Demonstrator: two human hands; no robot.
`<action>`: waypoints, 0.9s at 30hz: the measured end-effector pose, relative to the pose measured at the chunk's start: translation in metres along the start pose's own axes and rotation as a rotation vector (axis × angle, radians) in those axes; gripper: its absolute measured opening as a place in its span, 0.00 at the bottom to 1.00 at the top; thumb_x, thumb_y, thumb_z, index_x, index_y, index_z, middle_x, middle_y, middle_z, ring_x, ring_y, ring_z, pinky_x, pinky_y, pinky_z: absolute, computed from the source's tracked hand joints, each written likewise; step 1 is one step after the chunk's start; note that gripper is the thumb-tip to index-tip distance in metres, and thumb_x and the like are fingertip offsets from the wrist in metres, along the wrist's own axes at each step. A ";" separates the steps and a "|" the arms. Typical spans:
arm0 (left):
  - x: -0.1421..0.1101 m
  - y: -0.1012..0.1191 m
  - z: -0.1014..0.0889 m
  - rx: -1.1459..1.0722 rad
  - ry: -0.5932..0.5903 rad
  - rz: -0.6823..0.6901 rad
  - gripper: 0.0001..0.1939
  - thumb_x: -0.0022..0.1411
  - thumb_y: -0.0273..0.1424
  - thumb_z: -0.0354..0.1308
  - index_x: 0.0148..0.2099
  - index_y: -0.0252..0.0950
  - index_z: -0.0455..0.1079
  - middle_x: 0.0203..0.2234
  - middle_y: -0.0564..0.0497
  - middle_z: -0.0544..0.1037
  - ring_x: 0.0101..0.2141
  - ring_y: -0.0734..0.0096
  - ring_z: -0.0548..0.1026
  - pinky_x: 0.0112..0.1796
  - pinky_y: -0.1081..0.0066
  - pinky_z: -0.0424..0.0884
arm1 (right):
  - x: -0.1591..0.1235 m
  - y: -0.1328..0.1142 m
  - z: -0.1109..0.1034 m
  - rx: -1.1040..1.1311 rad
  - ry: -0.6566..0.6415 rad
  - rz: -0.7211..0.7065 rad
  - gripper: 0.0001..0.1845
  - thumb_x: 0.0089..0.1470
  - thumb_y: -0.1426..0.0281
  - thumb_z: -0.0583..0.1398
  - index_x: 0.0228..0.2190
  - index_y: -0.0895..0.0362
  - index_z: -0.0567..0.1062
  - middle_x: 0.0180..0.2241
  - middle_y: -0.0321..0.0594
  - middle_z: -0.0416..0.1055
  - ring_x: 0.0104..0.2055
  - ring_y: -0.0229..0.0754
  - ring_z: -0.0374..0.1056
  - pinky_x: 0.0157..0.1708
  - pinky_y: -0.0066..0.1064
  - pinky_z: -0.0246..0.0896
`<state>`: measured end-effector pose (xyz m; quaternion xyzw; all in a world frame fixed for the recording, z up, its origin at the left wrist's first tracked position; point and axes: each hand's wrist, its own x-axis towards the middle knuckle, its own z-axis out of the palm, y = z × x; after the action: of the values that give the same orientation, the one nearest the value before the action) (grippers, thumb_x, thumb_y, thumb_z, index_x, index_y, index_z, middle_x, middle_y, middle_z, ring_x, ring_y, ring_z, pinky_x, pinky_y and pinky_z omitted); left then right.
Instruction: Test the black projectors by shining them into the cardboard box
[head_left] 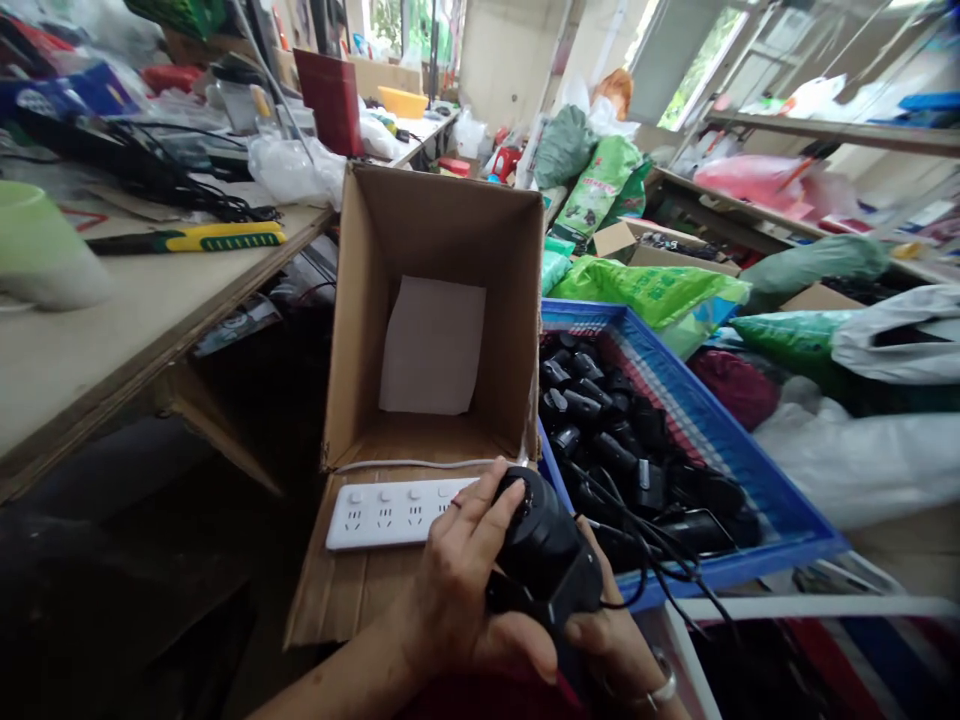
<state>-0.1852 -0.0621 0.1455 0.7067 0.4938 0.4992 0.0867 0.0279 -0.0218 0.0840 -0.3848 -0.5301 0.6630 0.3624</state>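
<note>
In front of me I hold a black rounded device (546,535) with a ring-like round top; its exact kind I cannot make out. The fingertips of my left hand (465,570) press on its top, and that hand wraps its left side. From the right and below, my right hand (606,625) grips it, partly hidden behind it. Black cords (656,560) trail beside the device over the blue crate. Just left of my left hand, a white power strip (386,515) lies on a flap of the cardboard box (435,448).
A white sheet (433,345) lies inside the box. To its right stands a blue crate (772,500) filled with several black devices (600,420). On the left, a wooden table (127,345) carries a yellow-black handled tool (225,236) and a green cup (45,245). Filled bags (645,290) crowd the back right.
</note>
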 end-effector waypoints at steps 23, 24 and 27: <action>0.026 0.027 0.019 -0.499 -0.159 -0.160 0.15 0.68 0.35 0.41 0.41 0.38 0.68 0.36 0.47 0.73 0.38 0.64 0.72 0.40 0.65 0.67 | -0.032 -0.042 -0.012 0.011 -0.135 -0.113 0.54 0.21 0.60 0.74 0.51 0.49 0.59 0.42 0.40 0.67 0.41 0.45 0.67 0.45 0.36 0.61; 0.025 0.028 0.026 -0.514 -0.195 -0.184 0.16 0.68 0.37 0.40 0.43 0.38 0.68 0.39 0.45 0.73 0.41 0.63 0.72 0.43 0.63 0.67 | -0.036 -0.044 -0.020 -0.011 -0.101 -0.100 0.52 0.23 0.59 0.73 0.51 0.49 0.59 0.42 0.40 0.68 0.38 0.44 0.68 0.43 0.35 0.62; 0.017 0.026 0.045 -0.532 -0.274 -0.261 0.24 0.66 0.46 0.41 0.57 0.39 0.62 0.56 0.41 0.65 0.56 0.54 0.62 0.55 0.53 0.59 | -0.056 -0.057 -0.070 -0.288 0.171 -0.035 0.50 0.27 0.58 0.71 0.52 0.50 0.57 0.40 0.41 0.69 0.34 0.45 0.69 0.37 0.36 0.64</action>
<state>-0.1329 -0.0453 0.1499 0.6506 0.4164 0.4954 0.3974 0.1197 -0.0316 0.1373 -0.4784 -0.5935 0.5388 0.3587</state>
